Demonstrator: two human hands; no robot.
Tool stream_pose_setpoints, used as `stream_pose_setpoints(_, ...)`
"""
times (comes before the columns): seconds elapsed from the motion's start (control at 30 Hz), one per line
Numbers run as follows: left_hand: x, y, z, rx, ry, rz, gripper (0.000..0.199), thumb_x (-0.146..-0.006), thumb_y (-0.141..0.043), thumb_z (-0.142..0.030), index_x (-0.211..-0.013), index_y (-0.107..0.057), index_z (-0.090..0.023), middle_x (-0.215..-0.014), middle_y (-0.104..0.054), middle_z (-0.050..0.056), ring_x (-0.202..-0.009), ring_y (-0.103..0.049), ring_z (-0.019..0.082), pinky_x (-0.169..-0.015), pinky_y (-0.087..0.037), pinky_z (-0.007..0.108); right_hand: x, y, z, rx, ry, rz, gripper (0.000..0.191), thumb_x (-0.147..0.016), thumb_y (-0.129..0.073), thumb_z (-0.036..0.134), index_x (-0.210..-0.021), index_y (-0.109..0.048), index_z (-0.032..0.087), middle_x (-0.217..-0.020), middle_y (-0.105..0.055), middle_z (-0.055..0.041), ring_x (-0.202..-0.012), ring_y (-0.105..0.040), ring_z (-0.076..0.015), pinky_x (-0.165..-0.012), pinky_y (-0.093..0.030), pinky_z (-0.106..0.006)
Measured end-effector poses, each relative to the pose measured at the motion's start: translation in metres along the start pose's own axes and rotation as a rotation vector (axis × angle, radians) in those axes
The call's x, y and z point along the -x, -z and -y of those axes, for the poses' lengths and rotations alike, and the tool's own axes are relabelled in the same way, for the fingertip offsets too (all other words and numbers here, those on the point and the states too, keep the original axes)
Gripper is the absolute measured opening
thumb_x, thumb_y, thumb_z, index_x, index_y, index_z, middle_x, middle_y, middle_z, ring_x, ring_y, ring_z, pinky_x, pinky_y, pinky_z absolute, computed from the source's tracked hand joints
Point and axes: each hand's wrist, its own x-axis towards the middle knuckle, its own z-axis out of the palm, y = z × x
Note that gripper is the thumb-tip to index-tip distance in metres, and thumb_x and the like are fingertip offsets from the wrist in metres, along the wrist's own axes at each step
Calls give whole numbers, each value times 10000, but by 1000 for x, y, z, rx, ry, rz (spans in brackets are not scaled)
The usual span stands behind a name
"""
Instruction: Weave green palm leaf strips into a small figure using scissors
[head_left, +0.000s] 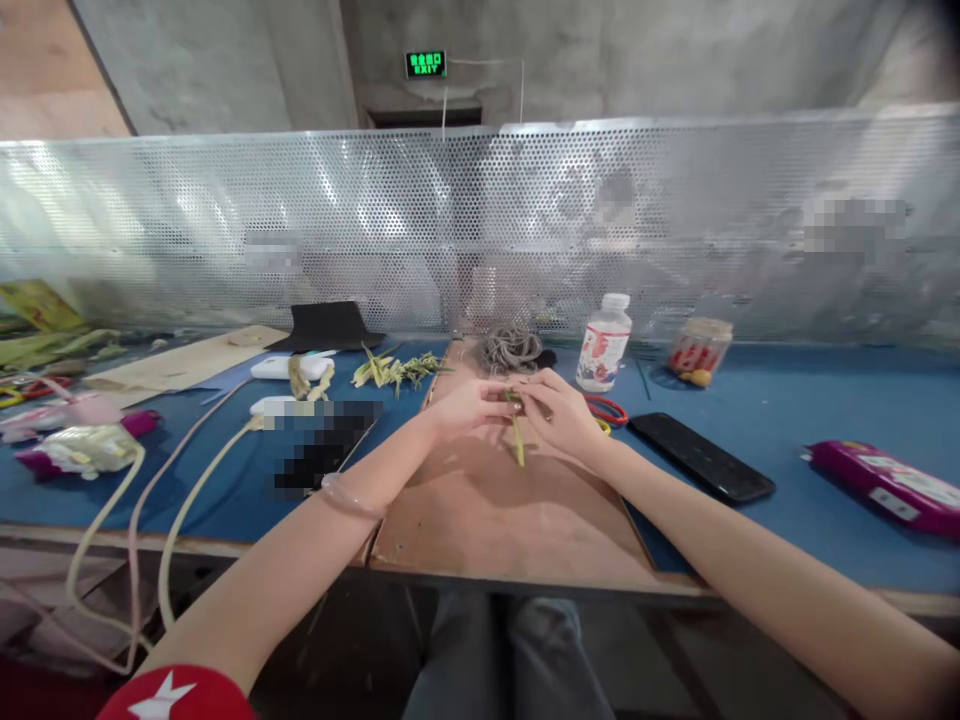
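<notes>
- Pinching a yellow-green strip [518, 447] at its upper end, the left hand [480, 407] and right hand [559, 412] meet above the brown board [502, 525]; the fingers of both are drawn together on it.
- The strip's narrow tail points toward the person, over the board; whether its tip touches the wood, I cannot tell.
- Just beyond the hands lies a tangled coil of grey cord [511, 348].
- To its right, a white capped bottle [604, 345] stands upright on the blue table [810, 390], and farther right is a jar [701, 347].
- Near the right hand, a red loop [611, 408] shows, partly hidden; a black phone [701, 457] lies just beside it, with a purple packet [889, 487] well apart.
- Left of the coil sits a small heap of green and yellowish plaited pieces [405, 370], near a white device [274, 368].
</notes>
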Motion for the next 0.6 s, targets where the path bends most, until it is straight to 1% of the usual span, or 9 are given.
stream_pose_setpoints(0.1,-1,0,0,5,-18,-12,437,-615,-770,-178,-1037,-664,-139,-1005,-660,112,-904,-620,168,-860,-457,358,-1,1,1,-5,-48,0,171,-873,-437,178,-911,-603,192,-854,-589,-79,-832,-565,-190,-748,-488,-339)
stream_pose_setpoints(0.17,-1,0,-1,-7,-1,-18,448,-623,-768,-189,-1055,-659,-152,-989,-660,101,-893,-617,160,-835,-463,341,-1,0,1,-8,-108,-18,115,-854,-470,173,-859,-583,192,-823,-600,-67,-813,-573,-191,-735,-484,-334)
stream_pose_setpoints(0.27,-1,-1,-1,-58,2,-33,428,-636,-762,-239,-1042,-665,-146,-928,-659,94,-823,-610,144,-723,-461,280,-2,0,1,-17,-141,-16,90,-842,-488,171,-827,-572,201,-838,-624,-61,-825,-583,-196,-736,-476,-333)
stream_pose_setpoints(0.37,-2,-3,0,-83,-25,-21,412,-648,-754,-277,-1025,-664,-137,-885,-651,83,-751,-587,119,-633,-417,229,-4,4,3,-47,-129,-3,131,-865,-462,190,-840,-591,196,-857,-634,-68,-834,-584,-194,-749,-469,-331)
stream_pose_setpoints(0.43,-1,-6,-1,-41,-38,-13,406,-676,-734,-320,-1029,-656,-134,-890,-650,89,-777,-589,129,-648,-412,230,-6,8,7,-81,-123,2,196,-889,-410,194,-856,-603,181,-862,-632,-81,-827,-585,-189,-755,-470,-330)
stream_pose_setpoints(0.53,1,-9,-5,94,-30,-22,447,-753,-618,-484,-1023,-653,-130,-927,-652,122,-840,-607,178,-711,-434,277,-8,13,12,-117,-136,-2,284,-908,-337,183,-914,-621,165,-918,-639,-103,-870,-589,-192,-789,-473,-344)
stream_pose_setpoints(0.6,2,-10,-7,182,-16,-47,468,-789,-537,-538,-975,-664,-128,-900,-655,125,-805,-612,188,-715,-446,302,-9,14,14,-120,-160,-18,295,-909,-340,191,-984,-624,168,-984,-647,-111,-931,-589,-202,-834,-467,-362)
